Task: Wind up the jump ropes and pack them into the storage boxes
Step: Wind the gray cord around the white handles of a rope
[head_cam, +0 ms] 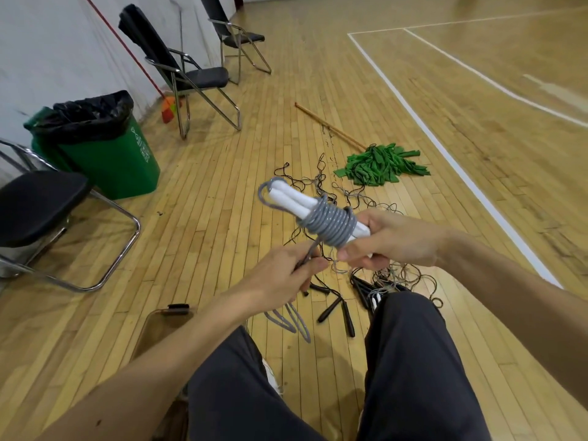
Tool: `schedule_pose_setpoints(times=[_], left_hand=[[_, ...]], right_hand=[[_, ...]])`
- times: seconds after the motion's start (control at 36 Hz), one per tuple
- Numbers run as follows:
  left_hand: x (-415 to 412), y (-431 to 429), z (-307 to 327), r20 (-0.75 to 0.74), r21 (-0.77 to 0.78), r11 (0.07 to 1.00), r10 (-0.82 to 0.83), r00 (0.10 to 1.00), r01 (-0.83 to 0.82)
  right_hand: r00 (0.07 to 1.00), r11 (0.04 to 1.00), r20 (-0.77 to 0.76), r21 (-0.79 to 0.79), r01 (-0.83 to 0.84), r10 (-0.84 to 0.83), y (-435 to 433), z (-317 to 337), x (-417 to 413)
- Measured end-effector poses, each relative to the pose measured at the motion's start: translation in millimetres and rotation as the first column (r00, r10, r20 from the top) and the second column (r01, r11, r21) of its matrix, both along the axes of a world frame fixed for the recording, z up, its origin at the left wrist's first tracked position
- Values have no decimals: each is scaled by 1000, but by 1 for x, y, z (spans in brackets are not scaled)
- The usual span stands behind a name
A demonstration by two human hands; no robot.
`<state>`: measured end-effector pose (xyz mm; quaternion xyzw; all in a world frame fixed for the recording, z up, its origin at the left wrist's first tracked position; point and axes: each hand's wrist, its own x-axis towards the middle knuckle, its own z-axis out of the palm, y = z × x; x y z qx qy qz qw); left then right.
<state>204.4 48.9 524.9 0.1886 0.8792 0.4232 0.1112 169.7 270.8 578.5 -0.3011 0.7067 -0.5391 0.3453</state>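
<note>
"Rope first: where was the thick grey jump rope (327, 222)?"

"Held up in the air over the wooden floor (222, 218), in front of the seated person's knees. It was coiled in close turns around a pair of white plastic handles (292, 195) that lay side by side, with a small loop of it curving past their far tips."

"And the hands?"

"The right hand (391, 240) gripped the near ends of the handles, fingers curled round them and the thumb just beside the coil. The left hand (280, 278), lower and nearer, pinched the loose tail that ran down from the coil. More grey loops showed below that hand, by the floor."

"Any box nearby?"

"A clear plastic storage box (149, 323) with a dark latch stood on the floor, under the left forearm and beside the left leg. I could not tell what it held."

"What else lay around?"

"A tangle of thin black and grey ropes (366, 202) was spread on the floor beyond the hands, with slim black handles (334, 308) between the person's legs. Farther out lay a green cloth-strip mop (381, 165) with a wooden pole. To the left stood a green plastic bin (105, 154) lined with a black bag, with black folding chairs (197, 81) near the wall."
</note>
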Motion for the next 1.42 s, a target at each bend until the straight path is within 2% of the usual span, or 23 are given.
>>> schedule_pose_setpoints(times=[0.06, 0.14, 0.33, 0.44, 0.56, 0.69, 0.92, 1.06, 1.25, 1.42], left_hand=[[1, 0, -4, 54, 5, 999, 35, 998, -35], [2, -2, -13, 35, -63, 997, 47, 998, -45], [6, -5, -16, 62, -94, 994, 54, 997, -48], [4, -7, -15, 137, -78, 995, 73, 988, -63], [2, -6, -10, 192, -106, 991, 99, 976, -80], [3, -4, -9, 206, -203, 978, 95, 974, -52], [5, -2, -2, 168, -361, 933, 75, 983, -9], [-1, 4, 10, 109, -460, 887, 24, 994, 29], [-17, 8, 36, -63, -624, 781, -106, 992, 44], [-25, 8, 50, -241, -784, 621, -307, 921, 2]], right_hand=[[997, 997, -28, -2, 79, -79, 5, 4, -2], [976, 979, -68, 9, 206, -205, 12, 7, -9], [950, 944, -61, 110, 312, -307, 19, -13, -18], [919, 891, -130, 227, 392, -371, 19, -27, -26], [878, 835, -200, 276, 477, -435, 15, -43, -32], [846, 777, -287, 342, 529, -449, 14, -59, -43], [809, 627, -432, 515, 584, -399, 22, -89, -53], [851, 592, -444, 617, 518, -282, 19, -101, -49], [940, 576, -312, 747, 333, -140, 8, -104, -41], [998, 573, -54, 818, 53, -16, -3, -103, -27]])
